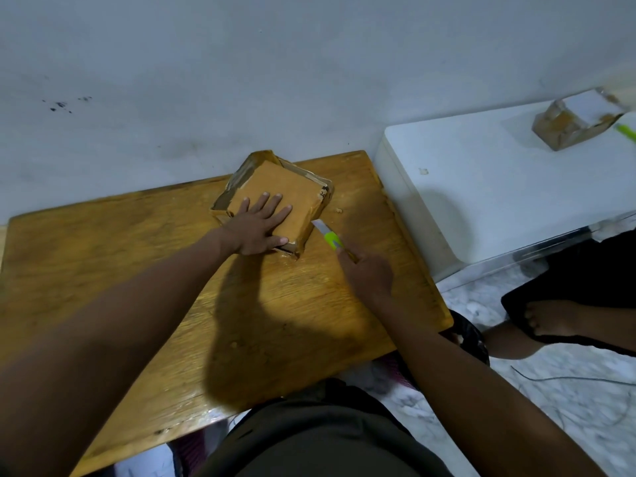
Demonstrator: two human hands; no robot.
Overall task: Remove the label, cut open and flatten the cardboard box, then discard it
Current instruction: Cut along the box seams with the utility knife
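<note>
A flat brown cardboard box (289, 191) wrapped in shiny tape lies on the far part of a wooden table (137, 270), near the wall. My left hand (258, 225) rests palm down on the box's top, fingers spread. My right hand (368, 273) grips a utility knife (328, 235) with a yellow-green handle. Its bare blade points at the box's right side edge, touching it or just short of it. A small scrap of label with black print (322, 193) shows at the box's right corner.
A white low cabinet (481, 187) stands right of the table, bearing another taped cardboard box (571, 123) and a green object (626, 132). Another person's bare foot (550, 318) and dark clothing lie on the marble floor at right. A thin wire (568, 380) lies there too.
</note>
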